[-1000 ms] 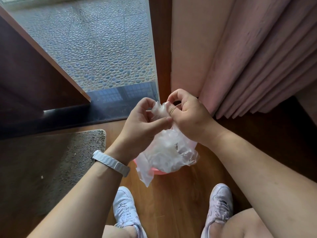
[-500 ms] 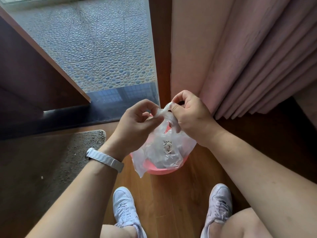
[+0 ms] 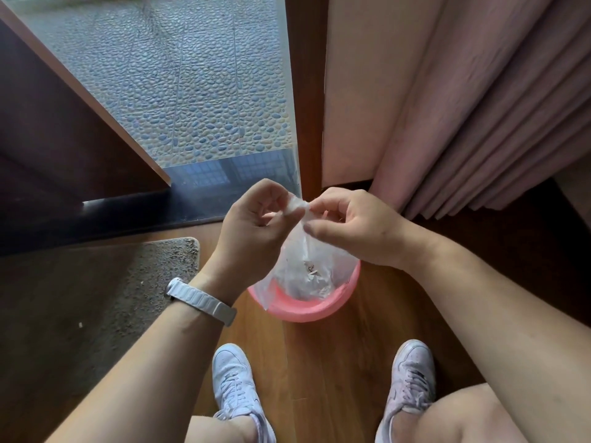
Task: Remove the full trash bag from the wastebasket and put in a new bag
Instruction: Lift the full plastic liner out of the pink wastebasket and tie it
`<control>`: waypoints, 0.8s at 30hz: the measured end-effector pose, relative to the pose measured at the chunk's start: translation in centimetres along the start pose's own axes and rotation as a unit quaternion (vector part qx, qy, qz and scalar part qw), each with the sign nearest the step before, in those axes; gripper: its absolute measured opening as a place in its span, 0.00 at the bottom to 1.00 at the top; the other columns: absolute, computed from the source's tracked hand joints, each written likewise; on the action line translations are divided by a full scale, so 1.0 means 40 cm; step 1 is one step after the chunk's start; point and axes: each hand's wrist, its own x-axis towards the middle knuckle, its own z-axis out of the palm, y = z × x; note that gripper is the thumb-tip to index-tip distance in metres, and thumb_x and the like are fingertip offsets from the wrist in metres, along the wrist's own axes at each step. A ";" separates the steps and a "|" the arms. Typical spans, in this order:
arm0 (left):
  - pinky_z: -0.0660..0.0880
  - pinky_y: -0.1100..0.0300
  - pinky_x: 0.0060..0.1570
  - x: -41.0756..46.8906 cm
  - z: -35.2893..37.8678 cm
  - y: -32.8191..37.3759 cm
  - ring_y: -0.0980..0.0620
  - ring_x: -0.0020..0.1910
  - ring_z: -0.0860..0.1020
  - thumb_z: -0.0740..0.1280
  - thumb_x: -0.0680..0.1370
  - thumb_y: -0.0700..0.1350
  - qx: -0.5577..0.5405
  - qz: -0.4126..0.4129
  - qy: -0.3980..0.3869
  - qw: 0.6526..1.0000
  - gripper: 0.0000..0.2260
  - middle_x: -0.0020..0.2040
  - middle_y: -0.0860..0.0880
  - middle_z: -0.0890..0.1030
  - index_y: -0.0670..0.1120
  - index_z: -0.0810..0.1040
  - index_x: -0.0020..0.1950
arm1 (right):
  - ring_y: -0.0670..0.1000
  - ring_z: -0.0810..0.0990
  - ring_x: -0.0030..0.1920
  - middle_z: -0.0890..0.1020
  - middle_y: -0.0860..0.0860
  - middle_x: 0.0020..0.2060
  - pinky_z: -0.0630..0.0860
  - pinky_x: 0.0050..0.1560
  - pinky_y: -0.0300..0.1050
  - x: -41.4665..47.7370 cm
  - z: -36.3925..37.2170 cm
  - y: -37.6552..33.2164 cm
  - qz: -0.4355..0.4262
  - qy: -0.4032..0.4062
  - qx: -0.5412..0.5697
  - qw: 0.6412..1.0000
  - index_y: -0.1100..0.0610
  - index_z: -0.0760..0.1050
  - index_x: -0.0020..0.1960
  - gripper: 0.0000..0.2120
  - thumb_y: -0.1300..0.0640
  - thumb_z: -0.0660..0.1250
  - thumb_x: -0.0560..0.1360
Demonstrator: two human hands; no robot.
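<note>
A clear plastic trash bag (image 3: pixel 307 266) with crumpled paper scraps inside hangs over a round pink wastebasket (image 3: pixel 307 310) on the wooden floor. The bag's lower part sits inside the basket's rim. My left hand (image 3: pixel 252 231) and my right hand (image 3: pixel 355 228) pinch the gathered top of the bag between thumb and fingers, close together, just above the basket. A loose corner of the bag droops over the basket's left rim. A white watch band is on my left wrist.
A grey-brown mat (image 3: pixel 96 308) lies on the floor to the left. A dark door (image 3: pixel 64 129) stands open over a black threshold, with pebbled tile beyond. Pink curtains (image 3: pixel 479 107) hang at the right. My two white shoes (image 3: pixel 236 388) stand just before the basket.
Both hands dropped lower with the bag, so it settled down into the basket and more of the pink rim shows. The fingers shifted grip at the bag's gathered top.
</note>
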 end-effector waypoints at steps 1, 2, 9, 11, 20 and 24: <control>0.76 0.41 0.46 -0.001 -0.002 0.000 0.38 0.44 0.79 0.72 0.74 0.45 0.002 0.000 0.005 1.000 0.08 0.42 0.39 0.80 0.44 0.75 0.43 | 0.43 0.76 0.40 0.76 0.45 0.42 0.72 0.40 0.35 -0.001 0.003 -0.002 -0.007 -0.008 -0.024 1.000 0.55 0.81 0.51 0.10 0.51 0.71 0.73; 0.75 0.42 0.43 -0.002 -0.003 -0.001 0.38 0.41 0.77 0.73 0.74 0.45 0.005 -0.004 0.007 1.000 0.08 0.40 0.40 0.78 0.44 0.74 0.42 | 0.43 0.75 0.38 0.76 0.46 0.41 0.71 0.40 0.35 -0.001 0.008 -0.003 -0.015 -0.007 -0.045 0.999 0.54 0.81 0.49 0.08 0.51 0.72 0.72; 0.72 0.36 0.36 -0.001 -0.004 0.000 0.34 0.35 0.72 0.73 0.71 0.50 -0.028 -0.028 0.001 0.999 0.11 0.39 0.30 0.73 0.48 0.73 0.41 | 0.51 0.76 0.38 0.78 0.55 0.38 0.74 0.42 0.51 0.007 0.027 0.000 -0.031 0.037 -0.079 0.996 0.64 0.77 0.38 0.10 0.58 0.64 0.71; 0.71 0.35 0.37 0.001 -0.006 0.001 0.30 0.36 0.72 0.73 0.71 0.51 -0.032 -0.032 0.000 0.999 0.11 0.40 0.28 0.73 0.50 0.73 0.40 | 0.53 0.76 0.36 0.80 0.59 0.37 0.74 0.39 0.48 0.007 0.032 0.000 -0.023 0.046 -0.030 0.998 0.64 0.79 0.40 0.13 0.56 0.61 0.68; 0.70 0.49 0.37 0.008 -0.011 0.014 0.42 0.37 0.71 0.72 0.73 0.45 -0.050 -0.045 0.016 0.998 0.11 0.39 0.29 0.73 0.57 0.73 0.37 | 0.50 0.79 0.40 0.80 0.58 0.36 0.75 0.44 0.38 0.008 0.023 -0.004 0.001 0.014 0.207 0.978 0.52 0.67 0.64 0.25 0.65 0.64 0.69; 0.70 0.49 0.38 0.011 -0.009 0.004 0.44 0.37 0.70 0.72 0.73 0.42 -0.060 -0.059 0.032 0.996 0.11 0.36 0.39 0.71 0.53 0.72 0.37 | 0.49 0.74 0.38 0.76 0.57 0.36 0.73 0.40 0.39 0.002 0.025 -0.008 -0.036 0.014 0.195 0.980 0.56 0.72 0.59 0.19 0.71 0.65 0.71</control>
